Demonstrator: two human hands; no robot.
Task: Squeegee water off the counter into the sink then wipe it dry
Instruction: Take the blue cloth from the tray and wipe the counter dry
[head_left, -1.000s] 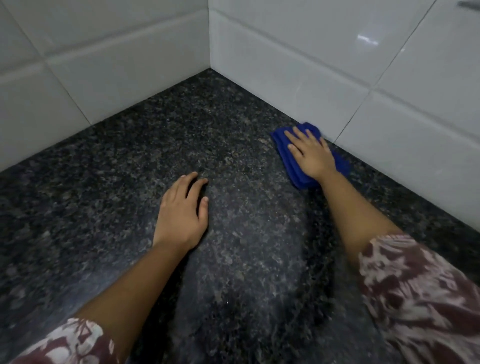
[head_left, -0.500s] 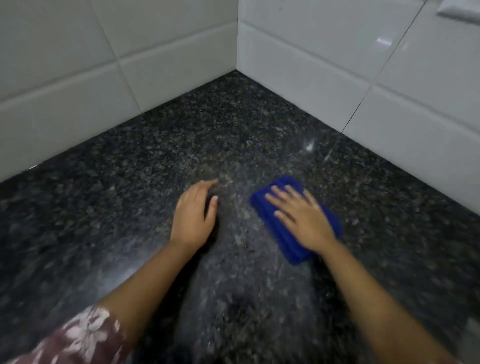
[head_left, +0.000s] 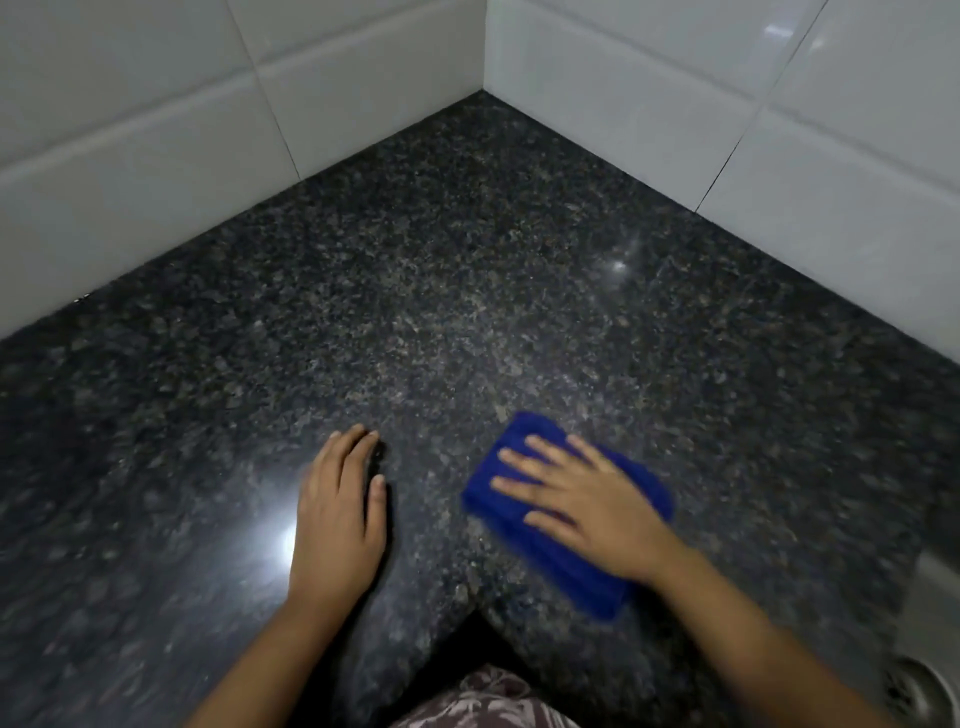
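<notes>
Your right hand has dragged the blue cloth back from the wall toward you. Keep that flat, open palm pressing it to the counter; overlap strokes toward the sink beside it. Your left hand rests open, empty.

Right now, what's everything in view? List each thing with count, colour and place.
cloth: one, blue, folded, flat on the counter under the right hand
counter: one, dark speckled granite, runs into the corner
wall tiles: white, on both walls behind the counter
sink: one, metal, only an edge and drain at lower right
patterned clothing: maroon and white, bottom centre
hands: left hand flat on the bare counter; right hand spread flat on the cloth
</notes>
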